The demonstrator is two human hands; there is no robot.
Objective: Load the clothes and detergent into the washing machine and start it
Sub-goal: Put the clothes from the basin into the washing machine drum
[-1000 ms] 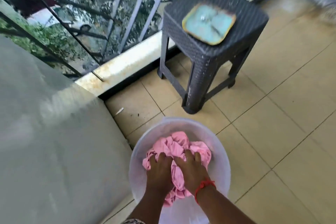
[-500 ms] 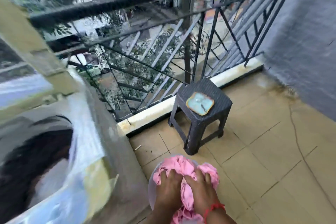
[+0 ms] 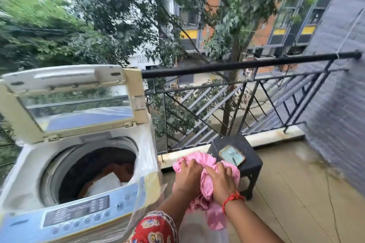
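Observation:
A bundle of pink clothes [image 3: 205,165] is lifted in the air to the right of a top-loading washing machine [image 3: 25,165]. My left hand [image 3: 187,175] and my right hand [image 3: 222,180] both grip the bundle from above, side by side. Part of the pink cloth hangs down below my wrists. The machine's lid [image 3: 75,96] stands raised, and white and orange clothes [image 3: 106,181] lie inside the drum. Its control panel [image 3: 79,211] faces me at the front. No detergent is in view.
A dark woven stool [image 3: 250,165] with a pale blue dish [image 3: 232,155] on it stands just behind the bundle. A black balcony railing [image 3: 237,65] runs behind, and a grey wall [image 3: 335,104] closes the right side. Tiled floor [image 3: 296,193] lies to the right.
Both hands have lifted the pink clothes up out of the white basin on the floor. My view has risen, bringing the open machine into sight.

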